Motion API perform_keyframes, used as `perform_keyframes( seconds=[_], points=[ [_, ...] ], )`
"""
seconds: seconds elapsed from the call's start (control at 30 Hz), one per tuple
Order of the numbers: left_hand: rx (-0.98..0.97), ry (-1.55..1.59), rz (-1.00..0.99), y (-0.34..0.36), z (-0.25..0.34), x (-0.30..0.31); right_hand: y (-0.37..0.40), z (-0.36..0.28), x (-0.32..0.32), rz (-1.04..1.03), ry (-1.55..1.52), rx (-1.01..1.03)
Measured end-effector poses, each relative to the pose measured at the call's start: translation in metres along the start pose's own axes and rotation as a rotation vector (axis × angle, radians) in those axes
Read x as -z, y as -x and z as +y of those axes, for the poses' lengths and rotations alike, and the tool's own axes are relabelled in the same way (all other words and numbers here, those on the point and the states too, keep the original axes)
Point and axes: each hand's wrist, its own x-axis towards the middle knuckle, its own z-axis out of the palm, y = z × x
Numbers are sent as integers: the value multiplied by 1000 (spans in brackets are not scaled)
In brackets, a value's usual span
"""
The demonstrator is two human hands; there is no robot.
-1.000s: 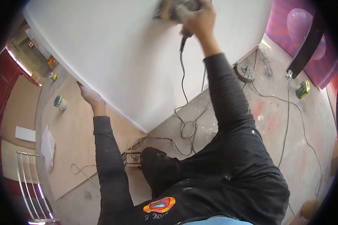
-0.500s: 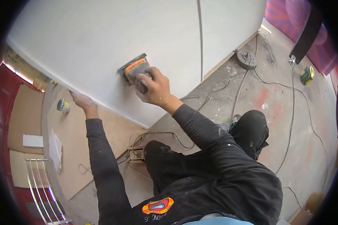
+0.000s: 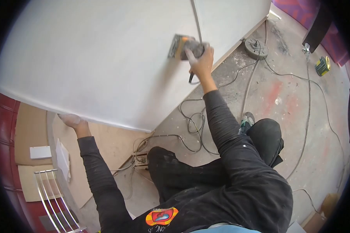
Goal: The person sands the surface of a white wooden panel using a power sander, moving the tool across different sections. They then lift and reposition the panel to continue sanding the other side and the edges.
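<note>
Fingers wrapped, the right hand [image 3: 200, 58] presses the sander [image 3: 180, 46] flat on the white panel [image 3: 97, 62]; the left hand [image 3: 72, 120], fingers curled, steadies its near edge.

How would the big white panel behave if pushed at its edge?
Probably stiff: the white panel looks flat with straight edges under the sander in the right hand. Likely bulky and apt to tip: it is large, and the left hand steadies its lower edge.

Shirt logo [image 3: 162, 216] lettering, seemingly illegible.
</note>
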Motion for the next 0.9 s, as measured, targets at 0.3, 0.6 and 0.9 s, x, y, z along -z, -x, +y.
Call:
perform_keyframes(
  seconds=[0.3, 0.6, 0.9],
  points=[
    [57, 51, -13, -3, -2, 4, -40, 25, 10, 168, 26, 532],
    [65, 92, 11, -5, -3, 9, -104, -28, 17, 212, -13, 645],
    [52, -10, 79, -4, 3, 12, -140, -115, 36, 197, -30, 652]
  ],
)
